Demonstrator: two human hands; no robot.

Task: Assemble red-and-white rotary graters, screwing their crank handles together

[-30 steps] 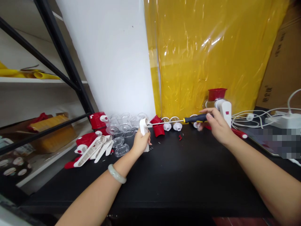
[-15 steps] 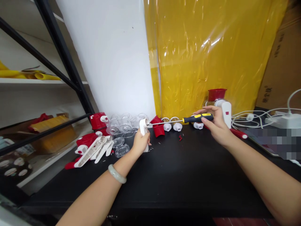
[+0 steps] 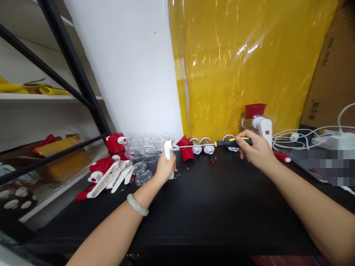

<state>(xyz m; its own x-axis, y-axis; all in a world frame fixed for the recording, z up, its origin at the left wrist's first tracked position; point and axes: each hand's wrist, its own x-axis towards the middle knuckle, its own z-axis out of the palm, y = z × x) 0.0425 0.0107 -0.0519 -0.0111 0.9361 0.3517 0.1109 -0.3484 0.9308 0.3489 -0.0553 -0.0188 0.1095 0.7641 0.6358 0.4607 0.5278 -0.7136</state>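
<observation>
My left hand [image 3: 165, 166] is closed around a white plastic handle part [image 3: 169, 147], held upright above the black table. In my right hand [image 3: 253, 149] is a black and yellow screwdriver [image 3: 226, 143], gripped near the end of its handle. Its long metal shaft lies level, and the tip meets the round upper end of the white part. Whether a screw sits there is hidden. Behind the shaft are a red hopper [image 3: 186, 149] and white-ended grater drums [image 3: 208, 146]. A small red piece [image 3: 212, 162] and tiny screws lie on the table below.
Clear plastic housings [image 3: 148, 144], red and white parts [image 3: 115, 143] and white crank arms [image 3: 108, 179] crowd the left. At the right stand an assembled grater [image 3: 265, 133], white cables [image 3: 294, 137] and a tablet [image 3: 307, 166]. A black metal shelf frame [image 3: 66, 51] rises at the left.
My right hand's fingers have gone from spread along the screwdriver handle to curled round its end, and the handle has turned. My left hand and the white part stay in place.
</observation>
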